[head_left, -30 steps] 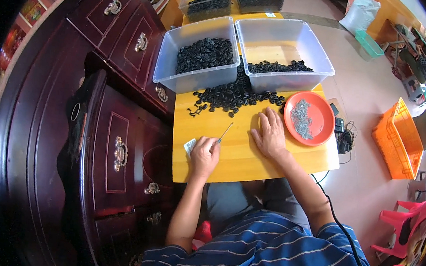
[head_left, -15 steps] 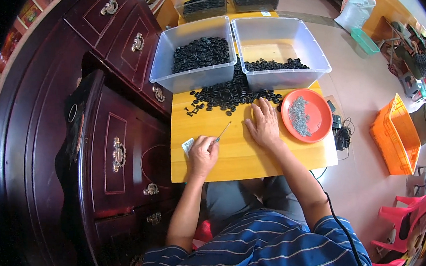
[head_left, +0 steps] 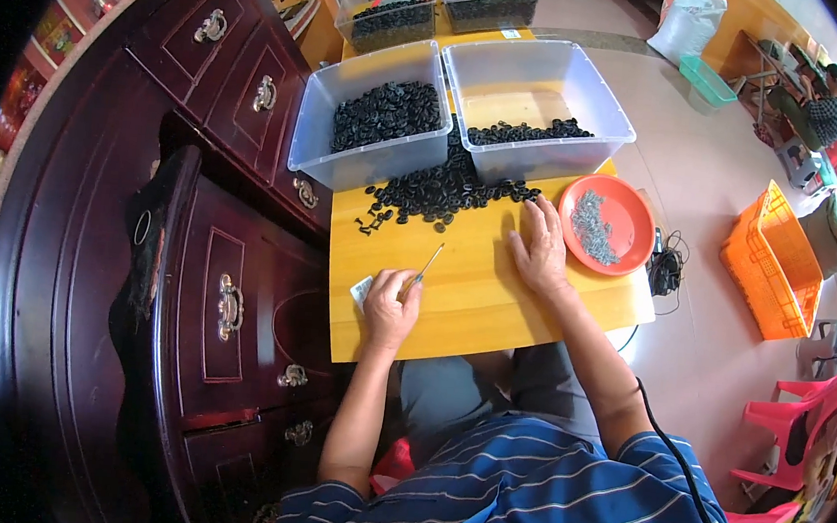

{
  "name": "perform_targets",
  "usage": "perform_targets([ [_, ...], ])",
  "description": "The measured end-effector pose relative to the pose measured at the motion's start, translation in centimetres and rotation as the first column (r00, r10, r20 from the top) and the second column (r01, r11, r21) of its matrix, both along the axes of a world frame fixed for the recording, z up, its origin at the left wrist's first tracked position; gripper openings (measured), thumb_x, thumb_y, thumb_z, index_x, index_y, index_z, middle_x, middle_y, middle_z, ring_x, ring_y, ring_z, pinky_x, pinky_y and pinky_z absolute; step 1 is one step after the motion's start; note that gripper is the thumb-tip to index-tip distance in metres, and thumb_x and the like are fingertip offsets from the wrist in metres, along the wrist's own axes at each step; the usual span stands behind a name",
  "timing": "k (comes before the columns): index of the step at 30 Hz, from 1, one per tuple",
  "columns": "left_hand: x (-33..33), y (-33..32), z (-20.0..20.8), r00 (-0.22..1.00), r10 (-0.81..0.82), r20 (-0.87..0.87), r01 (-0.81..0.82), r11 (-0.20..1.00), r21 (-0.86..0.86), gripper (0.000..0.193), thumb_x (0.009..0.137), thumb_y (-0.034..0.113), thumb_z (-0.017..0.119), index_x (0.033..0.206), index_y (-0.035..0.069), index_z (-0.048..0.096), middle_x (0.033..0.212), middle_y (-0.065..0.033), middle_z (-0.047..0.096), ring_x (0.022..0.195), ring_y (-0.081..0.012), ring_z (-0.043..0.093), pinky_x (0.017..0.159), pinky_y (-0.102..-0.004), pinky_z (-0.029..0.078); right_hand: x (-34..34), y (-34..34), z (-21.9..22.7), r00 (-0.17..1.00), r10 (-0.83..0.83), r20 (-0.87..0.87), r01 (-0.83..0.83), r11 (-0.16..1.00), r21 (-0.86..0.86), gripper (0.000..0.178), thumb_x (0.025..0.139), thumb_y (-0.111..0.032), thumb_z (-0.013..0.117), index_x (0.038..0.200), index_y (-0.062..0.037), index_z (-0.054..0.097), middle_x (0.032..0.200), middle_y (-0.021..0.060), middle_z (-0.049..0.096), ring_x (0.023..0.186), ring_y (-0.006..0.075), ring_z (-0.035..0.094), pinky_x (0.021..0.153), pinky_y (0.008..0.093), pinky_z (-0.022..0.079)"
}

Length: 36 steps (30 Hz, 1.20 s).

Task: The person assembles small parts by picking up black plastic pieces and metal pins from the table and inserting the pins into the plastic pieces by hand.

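Observation:
My left hand (head_left: 392, 299) rests on the yellow wooden tabletop (head_left: 475, 291) and grips a thin tool with a metal shaft (head_left: 427, 262) that points up toward a pile of small black parts (head_left: 439, 189). A small pale piece (head_left: 361, 291) lies under that hand's edge. My right hand (head_left: 541, 247) lies flat on the table, fingers apart, between the black pile and a round orange dish (head_left: 629, 214) of small grey metal pieces (head_left: 593, 226); it holds nothing I can see.
Two clear plastic bins stand behind the pile: the left bin (head_left: 371, 120) full of black parts, the right bin (head_left: 540, 94) with few. A dark wooden drawer cabinet (head_left: 212, 265) is on my left. An orange crate (head_left: 768, 260) and pink chairs (head_left: 799, 429) stand on the floor to the right.
My right hand has shifted slightly back along the table near the orange dish. My left hand stays put with the tool.

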<state>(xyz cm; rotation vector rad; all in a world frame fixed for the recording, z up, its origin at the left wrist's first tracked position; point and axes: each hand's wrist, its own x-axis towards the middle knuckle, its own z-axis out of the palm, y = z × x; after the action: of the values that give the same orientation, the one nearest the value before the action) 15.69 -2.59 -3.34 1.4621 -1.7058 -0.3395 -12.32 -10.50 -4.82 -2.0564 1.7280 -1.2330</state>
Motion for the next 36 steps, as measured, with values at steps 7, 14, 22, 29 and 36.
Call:
perform_targets([
  [7,-2.9,1.0,1.9,0.977,-0.026,0.21,0.056,0.989,-0.135,0.036,0.083,0.008,0.072,0.118,0.003,0.065,0.124,-0.0187,0.06,0.114,-0.0387,0.059,0.098,-0.0467,0.049,2.0,-3.8,-0.9,0.98,-0.173,-0.094,0.18,0.981,0.072,0.067,0.092,-0.028,0.067,0.145,0.004,0.042,0.155,0.0292,0.035,0.146,0.0465,0.029,0.121,0.051,0.028],
  [14,-6.8,-3.3,2.5,0.968,-0.226,0.108,0.235,0.969,-0.08,0.045,0.09,0.003,0.059,0.134,-0.001,0.054,0.137,-0.0253,0.055,0.128,-0.0428,0.052,0.109,-0.0474,0.043,2.7,-4.8,-1.4,0.99,0.124,-0.067,-0.126,0.992,-0.018,0.052,0.091,-0.015,0.064,0.137,0.0029,0.049,0.142,0.0268,0.05,0.133,0.0441,0.047,0.115,0.0499,0.036],
  [22,-9.1,-9.4,0.1,0.95,-0.222,0.218,0.249,0.962,-0.108,0.061,0.09,0.019,0.07,0.141,-0.004,0.046,0.145,-0.0301,0.045,0.135,-0.0467,0.045,0.113,-0.0506,0.038,2.3,-1.5,-0.6,0.982,0.167,0.089,-0.165,0.986,-0.03,0.053,0.088,-0.004,0.058,0.139,0.0019,0.049,0.14,0.0269,0.052,0.132,0.045,0.048,0.114,0.0498,0.038],
  [29,-12.1,-11.4,-0.1,0.894,-0.265,0.361,0.287,0.958,-0.007,0.07,0.085,0.025,0.072,0.145,-0.001,0.044,0.148,-0.0288,0.042,0.139,-0.0451,0.04,0.117,-0.0513,0.033,0.8,-2.0,-1.2,0.827,0.111,0.551,-0.189,0.978,0.088,0.053,0.099,-0.021,0.054,0.145,0.0037,0.046,0.141,0.0271,0.056,0.131,0.0387,0.055,0.112,0.0433,0.042],
  [36,-13.5,-11.9,0.3,0.855,-0.401,0.33,0.409,0.911,0.046,0.069,0.083,0.023,0.068,0.145,0.005,0.046,0.151,-0.0247,0.043,0.143,-0.0422,0.038,0.119,-0.0497,0.033,0.8,-2.4,-1.6,0.817,0.1,0.568,-0.144,0.989,0.032,0.059,0.105,-0.037,0.047,0.145,0.0067,0.045,0.142,0.0257,0.055,0.132,0.0361,0.054,0.113,0.0417,0.04],
])
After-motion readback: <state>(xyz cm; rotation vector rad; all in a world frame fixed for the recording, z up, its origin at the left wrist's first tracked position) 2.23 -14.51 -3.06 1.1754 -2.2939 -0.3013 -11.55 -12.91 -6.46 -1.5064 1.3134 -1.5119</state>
